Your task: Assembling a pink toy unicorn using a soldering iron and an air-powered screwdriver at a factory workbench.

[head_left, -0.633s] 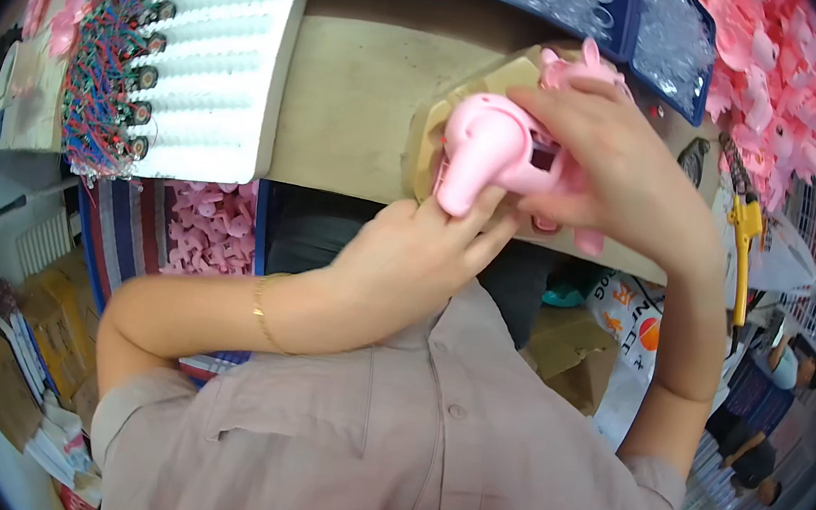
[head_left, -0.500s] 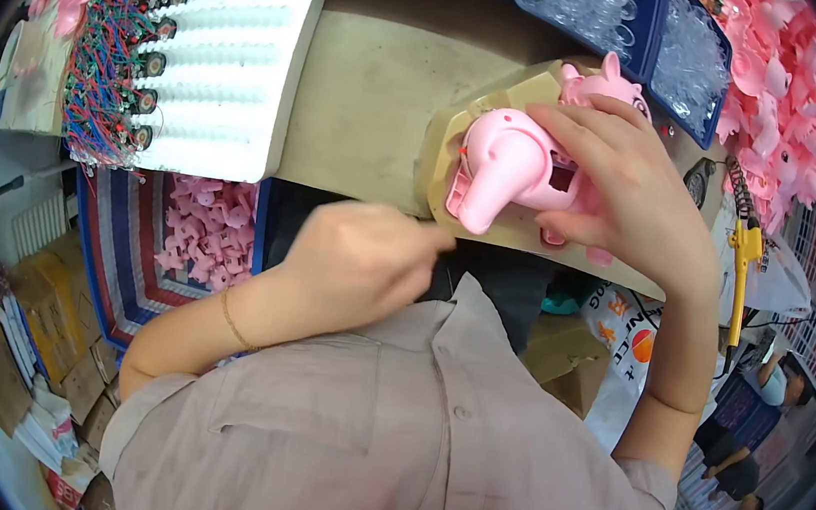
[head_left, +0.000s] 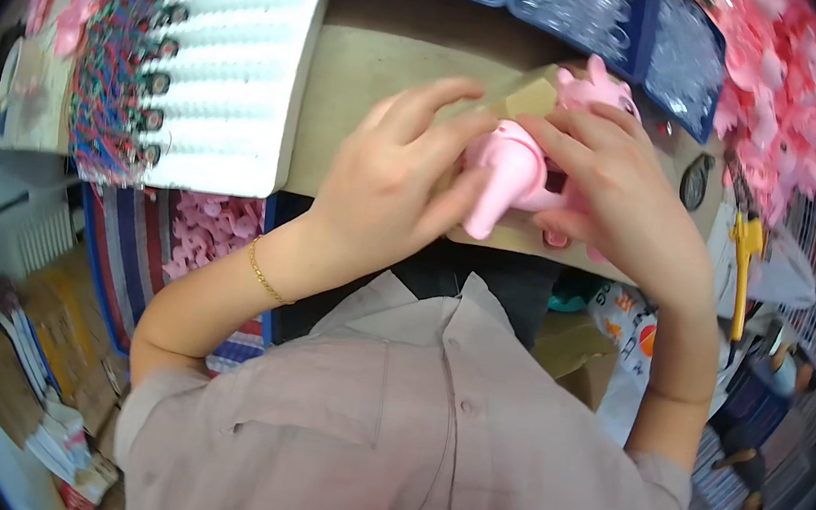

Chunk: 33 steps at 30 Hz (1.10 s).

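A pink plastic toy animal (head_left: 505, 178) rests on a tan block-shaped stand (head_left: 528, 100) at the table's front edge. Its eared head (head_left: 590, 90) points away to the right. My right hand (head_left: 626, 194) is closed round the middle of the toy, fingers over the top and thumb on the near side. At the toy's left end is my left hand (head_left: 387, 177), its thumb and a finger closed on the rounded pink part, another finger raised above it. The left fingertips partly cover that end, and I cannot make out anything small between them.
On the left, a white ribbed foam tray (head_left: 237, 74) carries wired round parts (head_left: 112, 70). Blue bins (head_left: 691, 71) of clear plastic pieces line the back. Pink parts (head_left: 779, 86) are heaped at right, near a yellow-handled tool (head_left: 746, 263). More pink pieces (head_left: 214, 233) lie below the tray.
My left hand has moved up and right from in front of my body to the toy's left end, its fingers spreading around it. The right hand keeps its grip on the toy.
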Each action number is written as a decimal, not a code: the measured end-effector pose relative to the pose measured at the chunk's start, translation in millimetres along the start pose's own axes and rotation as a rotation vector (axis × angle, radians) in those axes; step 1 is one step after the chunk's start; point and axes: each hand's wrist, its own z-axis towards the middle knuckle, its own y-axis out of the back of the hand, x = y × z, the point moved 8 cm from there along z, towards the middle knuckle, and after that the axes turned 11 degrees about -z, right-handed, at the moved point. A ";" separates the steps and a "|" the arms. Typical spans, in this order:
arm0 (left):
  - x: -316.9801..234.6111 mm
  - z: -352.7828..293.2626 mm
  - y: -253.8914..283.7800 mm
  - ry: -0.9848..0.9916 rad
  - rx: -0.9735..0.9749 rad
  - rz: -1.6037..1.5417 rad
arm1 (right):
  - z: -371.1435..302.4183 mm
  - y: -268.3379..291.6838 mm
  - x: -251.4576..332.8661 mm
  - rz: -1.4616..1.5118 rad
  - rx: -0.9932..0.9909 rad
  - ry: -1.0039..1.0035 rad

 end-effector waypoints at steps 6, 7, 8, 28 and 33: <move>-15.2 40.8 -36.6 0.075 0.285 -0.057 | -23.2 12.9 0.3 -0.089 -0.362 0.144; -18.1 45.8 -35.8 0.053 0.310 -0.064 | -37.1 14.7 -0.4 -0.093 -0.374 0.112; -21.4 48.1 -39.3 0.050 0.426 0.019 | -57.2 21.2 -20.1 0.096 -0.431 -0.156; -33.0 61.5 -66.5 -0.025 0.705 0.330 | -114.8 -38.4 -44.6 0.597 -0.605 -0.725; -29.7 64.6 -69.9 -0.055 0.699 0.290 | -99.8 -33.6 -38.8 0.112 -0.656 -0.448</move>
